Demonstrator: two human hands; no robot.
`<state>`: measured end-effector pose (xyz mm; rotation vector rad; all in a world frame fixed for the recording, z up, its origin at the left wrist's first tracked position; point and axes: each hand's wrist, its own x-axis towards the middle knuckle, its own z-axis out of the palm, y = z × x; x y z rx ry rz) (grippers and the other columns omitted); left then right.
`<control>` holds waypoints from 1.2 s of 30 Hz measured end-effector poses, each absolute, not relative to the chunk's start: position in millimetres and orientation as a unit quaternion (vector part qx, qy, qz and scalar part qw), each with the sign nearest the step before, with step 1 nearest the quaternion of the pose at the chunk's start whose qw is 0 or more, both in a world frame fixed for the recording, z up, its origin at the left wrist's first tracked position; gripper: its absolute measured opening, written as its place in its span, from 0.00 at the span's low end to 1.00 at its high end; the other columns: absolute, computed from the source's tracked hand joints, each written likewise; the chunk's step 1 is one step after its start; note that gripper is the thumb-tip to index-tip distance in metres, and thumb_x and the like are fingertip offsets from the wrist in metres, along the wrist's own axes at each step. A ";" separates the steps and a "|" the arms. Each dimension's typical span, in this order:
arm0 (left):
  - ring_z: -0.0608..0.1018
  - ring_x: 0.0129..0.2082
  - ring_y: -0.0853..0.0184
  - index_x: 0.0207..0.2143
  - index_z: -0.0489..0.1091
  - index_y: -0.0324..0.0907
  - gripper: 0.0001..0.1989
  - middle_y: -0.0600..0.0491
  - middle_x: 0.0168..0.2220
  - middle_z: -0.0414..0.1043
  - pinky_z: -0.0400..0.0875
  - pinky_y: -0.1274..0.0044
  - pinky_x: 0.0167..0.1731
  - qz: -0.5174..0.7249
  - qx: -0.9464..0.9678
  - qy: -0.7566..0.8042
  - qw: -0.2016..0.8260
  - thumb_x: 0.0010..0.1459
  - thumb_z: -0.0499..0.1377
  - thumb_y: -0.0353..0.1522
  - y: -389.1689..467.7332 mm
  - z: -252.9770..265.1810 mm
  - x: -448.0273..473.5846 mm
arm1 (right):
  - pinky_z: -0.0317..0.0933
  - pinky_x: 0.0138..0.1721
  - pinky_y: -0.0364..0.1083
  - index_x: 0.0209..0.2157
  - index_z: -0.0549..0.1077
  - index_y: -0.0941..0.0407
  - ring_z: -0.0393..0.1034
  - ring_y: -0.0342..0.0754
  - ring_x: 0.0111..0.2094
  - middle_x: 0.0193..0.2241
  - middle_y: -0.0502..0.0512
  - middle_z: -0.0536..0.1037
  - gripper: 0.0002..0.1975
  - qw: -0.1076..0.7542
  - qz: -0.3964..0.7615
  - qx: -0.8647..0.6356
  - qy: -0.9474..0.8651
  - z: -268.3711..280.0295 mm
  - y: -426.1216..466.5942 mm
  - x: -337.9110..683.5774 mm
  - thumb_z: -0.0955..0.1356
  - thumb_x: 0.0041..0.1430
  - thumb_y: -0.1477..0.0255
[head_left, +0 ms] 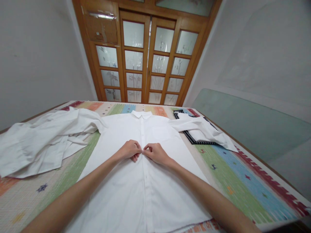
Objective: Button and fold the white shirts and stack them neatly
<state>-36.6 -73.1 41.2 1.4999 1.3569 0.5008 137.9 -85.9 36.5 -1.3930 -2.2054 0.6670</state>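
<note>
A white button-up shirt [121,129] lies spread front side up, its collar [142,114] toward the far edge. At the middle of its button placket, my left hand [130,150] pinches the fabric edge between thumb and fingers. My right hand [156,153] pinches the same spot from the other side, the fingertips of both hands almost touching. The button between them is hidden by the fingers. Above my hands the placket runs closed up to the collar; below, it lies along the shirt's front toward me.
Rumpled white cloth [46,139] lies to the left. On the right, a shirt sleeve rests across a folded white item with black striped trim [194,139]. A colourful patterned cover [233,174] spreads over the surface. Walls flank both sides; wooden glazed doors [145,58] stand beyond.
</note>
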 end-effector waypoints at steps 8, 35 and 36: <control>0.75 0.23 0.68 0.36 0.72 0.40 0.10 0.56 0.22 0.72 0.67 0.77 0.28 0.243 0.789 0.498 0.265 0.57 0.51 0.28 -97.5 31.7 -43.4 | 0.63 0.36 0.46 0.45 0.73 0.61 0.76 0.54 0.39 0.37 0.66 0.80 0.14 -0.002 0.005 -0.519 -0.855 40.2 -94.7 116.6 0.58 0.68 0.73; 0.72 0.40 0.63 0.31 0.70 0.41 0.10 0.51 0.36 0.71 0.66 0.72 0.42 0.189 0.853 0.425 0.237 0.49 0.52 0.22 -175.3 37.2 -40.4 | 0.55 0.26 0.41 0.22 0.69 0.56 0.67 0.43 0.19 0.17 0.49 0.73 0.07 0.135 0.357 -0.486 -0.787 39.3 -168.6 148.3 0.64 0.51 0.75; 0.72 0.40 0.63 0.32 0.71 0.41 0.10 0.51 0.36 0.71 0.66 0.72 0.43 0.190 0.851 0.428 0.237 0.50 0.54 0.23 -176.5 36.0 -39.3 | 0.55 0.24 0.40 0.22 0.69 0.56 0.65 0.41 0.17 0.16 0.47 0.72 0.07 0.142 0.400 -0.478 -0.769 38.6 -167.2 151.8 0.63 0.51 0.76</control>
